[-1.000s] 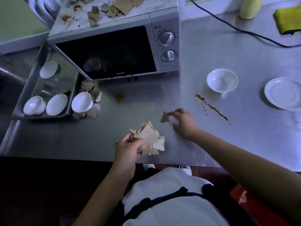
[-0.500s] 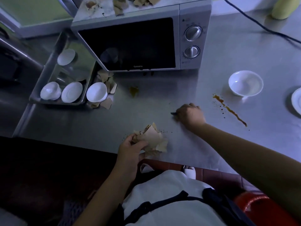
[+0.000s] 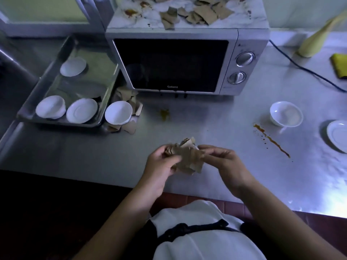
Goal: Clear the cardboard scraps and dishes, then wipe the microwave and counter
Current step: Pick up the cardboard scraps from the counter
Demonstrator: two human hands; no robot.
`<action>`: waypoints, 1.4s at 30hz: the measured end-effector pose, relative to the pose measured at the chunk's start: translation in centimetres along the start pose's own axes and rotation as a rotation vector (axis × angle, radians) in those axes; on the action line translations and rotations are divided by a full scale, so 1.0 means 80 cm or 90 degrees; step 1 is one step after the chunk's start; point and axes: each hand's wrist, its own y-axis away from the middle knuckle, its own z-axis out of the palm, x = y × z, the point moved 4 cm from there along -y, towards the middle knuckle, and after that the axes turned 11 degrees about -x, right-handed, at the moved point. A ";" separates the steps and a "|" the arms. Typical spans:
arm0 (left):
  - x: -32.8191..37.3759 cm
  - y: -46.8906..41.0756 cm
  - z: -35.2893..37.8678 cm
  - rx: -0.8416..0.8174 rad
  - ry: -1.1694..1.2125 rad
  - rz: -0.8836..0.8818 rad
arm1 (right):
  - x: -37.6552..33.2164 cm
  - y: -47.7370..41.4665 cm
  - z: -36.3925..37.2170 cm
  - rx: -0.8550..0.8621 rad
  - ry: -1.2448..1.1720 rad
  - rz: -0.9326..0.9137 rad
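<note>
Both hands are on one scrap wad (image 3: 189, 159), held just over the counter (image 3: 216, 117) near its front edge — left hand (image 3: 159, 167) curled round it, right hand (image 3: 226, 163) pinching its right side. Loose scraps (image 3: 199, 14) sit on top of the microwave (image 3: 170, 66), more beside the tray (image 3: 62, 123) — bowl (image 3: 286, 114) and plate (image 3: 338, 136) are off right by a brown spill (image 3: 270, 139).
</note>
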 end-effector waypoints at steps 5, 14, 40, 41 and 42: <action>0.021 0.002 -0.059 -0.152 0.007 0.016 | -0.002 -0.021 0.069 0.082 0.009 0.006; 0.031 0.026 -0.184 -0.176 -0.025 0.024 | 0.032 -0.042 0.197 0.155 0.122 0.020; 0.034 0.099 -0.350 0.238 0.147 0.008 | 0.095 -0.333 0.252 -0.030 0.903 0.095; 0.029 0.101 -0.349 0.251 0.153 0.002 | 0.098 -0.338 0.251 -0.017 0.927 0.079; 0.024 0.101 -0.347 0.262 0.163 -0.003 | 0.101 -0.339 0.248 0.003 0.942 0.057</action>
